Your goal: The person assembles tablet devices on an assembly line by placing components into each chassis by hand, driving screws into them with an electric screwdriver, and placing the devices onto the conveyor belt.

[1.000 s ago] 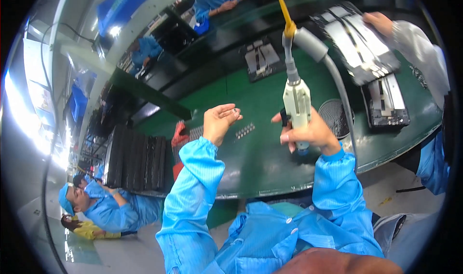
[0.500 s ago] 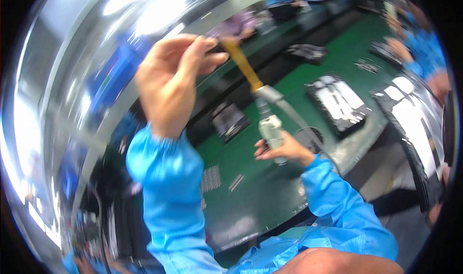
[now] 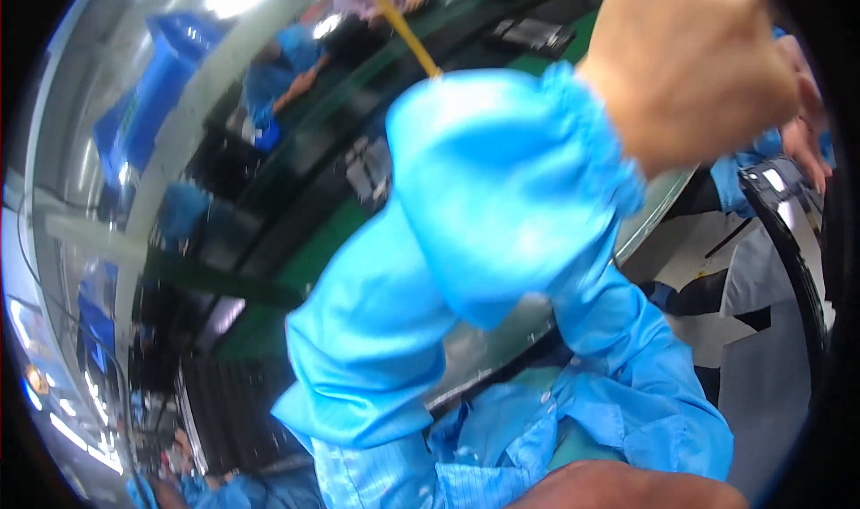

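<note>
from the head view, the only one here, i see the left arm raised across the middle, its blue sleeve [image 3: 502, 177] hiding much of what lies below. the left hand [image 3: 699, 65] is high at the right, blurred and close to the lens; its fingers turn away, so i cannot tell whether it is clenched, loose or grasping something. the right hand is covered by that sleeve, so its grip cannot be told either; only the right forearm [image 3: 618, 325] shows. nearest the left hand, beyond and below it, a dark-framed panel [image 3: 786, 213] stands tilted at the right edge, with a co-worker's hand [image 3: 804, 155] by its top, probably steadying it. another flat unit [image 3: 365, 173] lies on the far part of the bench, perhaps set there to leave working room. the yellow strap [image 3: 399, 21] seems to hang so that something stays within reach. the bench [image 3: 484, 352] is glossy green with a pale edge; dark trays [image 3: 235, 410] stand packed together at the left, likely to save space, under bright lamps and a blue bin [image 3: 161, 88].
</note>
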Tool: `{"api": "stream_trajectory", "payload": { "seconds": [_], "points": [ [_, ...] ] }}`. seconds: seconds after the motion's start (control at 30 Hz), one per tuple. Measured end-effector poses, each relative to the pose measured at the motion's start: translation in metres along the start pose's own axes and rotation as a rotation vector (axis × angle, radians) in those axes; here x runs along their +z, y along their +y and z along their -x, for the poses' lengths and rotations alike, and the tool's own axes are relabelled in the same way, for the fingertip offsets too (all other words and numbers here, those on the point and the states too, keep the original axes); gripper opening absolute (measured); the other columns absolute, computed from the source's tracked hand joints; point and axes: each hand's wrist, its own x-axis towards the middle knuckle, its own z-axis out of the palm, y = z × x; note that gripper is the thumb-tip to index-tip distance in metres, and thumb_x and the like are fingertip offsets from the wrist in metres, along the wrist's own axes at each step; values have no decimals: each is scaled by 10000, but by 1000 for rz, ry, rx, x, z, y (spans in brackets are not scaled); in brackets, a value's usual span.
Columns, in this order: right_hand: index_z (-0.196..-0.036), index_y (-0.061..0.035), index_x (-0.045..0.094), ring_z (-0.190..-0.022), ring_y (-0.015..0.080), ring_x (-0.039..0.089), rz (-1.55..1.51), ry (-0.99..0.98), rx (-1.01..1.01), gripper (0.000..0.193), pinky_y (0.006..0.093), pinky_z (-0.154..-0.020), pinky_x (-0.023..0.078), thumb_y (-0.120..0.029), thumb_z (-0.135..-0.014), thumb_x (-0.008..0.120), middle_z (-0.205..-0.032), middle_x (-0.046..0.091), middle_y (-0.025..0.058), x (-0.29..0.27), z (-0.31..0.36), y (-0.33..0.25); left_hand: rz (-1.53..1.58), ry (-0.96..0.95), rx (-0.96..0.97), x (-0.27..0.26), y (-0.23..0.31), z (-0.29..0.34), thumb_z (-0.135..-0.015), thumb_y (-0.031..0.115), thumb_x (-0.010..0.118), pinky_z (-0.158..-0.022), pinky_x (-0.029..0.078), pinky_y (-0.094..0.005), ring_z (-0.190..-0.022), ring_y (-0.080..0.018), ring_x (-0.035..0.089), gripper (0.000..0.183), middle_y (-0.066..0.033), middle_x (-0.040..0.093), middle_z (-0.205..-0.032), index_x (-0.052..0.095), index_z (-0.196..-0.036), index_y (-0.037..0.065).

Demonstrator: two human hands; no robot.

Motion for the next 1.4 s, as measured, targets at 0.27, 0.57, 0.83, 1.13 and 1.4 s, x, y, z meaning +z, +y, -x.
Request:
{"api": "stream_trajectory", "payload": {
  "seconds": [0.27, 0.57, 0.83, 1.13, 1.4],
  "points": [
    [-902, 25, 551, -518, 110, 558, 144, -560, -324, 282, 234, -439, 461, -80, -706, 725, -632, 571, 60, 81, -284, 179, 29, -267, -20, -22, -11, 29, -536, 119, 685, -588, 424, -334, -689, -222, 535, 208, -78, 542, -749, 576, -687, 25],
    [-998, 31, 532, -493, 90, 534, 271, -627, -164, 381, 220, -444, 437, -108, -708, 735, -638, 571, 48, 70, -292, 181, 165, -555, 115, -23, -40, 7, -564, 42, 707, -582, 451, -305, -679, -218, 569, 202, -92, 574, -749, 593, -728, 15],
    [-1011, 33, 546, -491, 67, 511, 226, -628, -211, 415, 217, -424, 428, -136, -693, 752, -683, 570, 26, 72, -304, 180, 151, -854, 115, -73, -65, 4, -588, -26, 727, -575, 475, -280, -670, -214, 599, 216, -105, 602, -748, 609, -765, 7],
    [-961, 18, 592, -452, 71, 494, 279, -510, -317, 344, 212, -411, 410, -117, -685, 747, -654, 565, 16, 60, -314, 184, -441, -1143, -740, -224, 13, 110, -641, 12, 713, -537, 467, -307, -625, -230, 582, 166, -89, 595, -731, 640, -789, 25],
    [-967, 20, 566, -442, 66, 482, 355, -551, -278, 342, 205, -409, 382, -103, -695, 733, -583, 527, -5, 83, -306, 195, -591, -830, -1593, -325, 91, 211, -720, 53, 678, -509, 408, -251, -556, -127, 513, 123, -66, 590, -734, 658, -832, 6]
  ]
}}
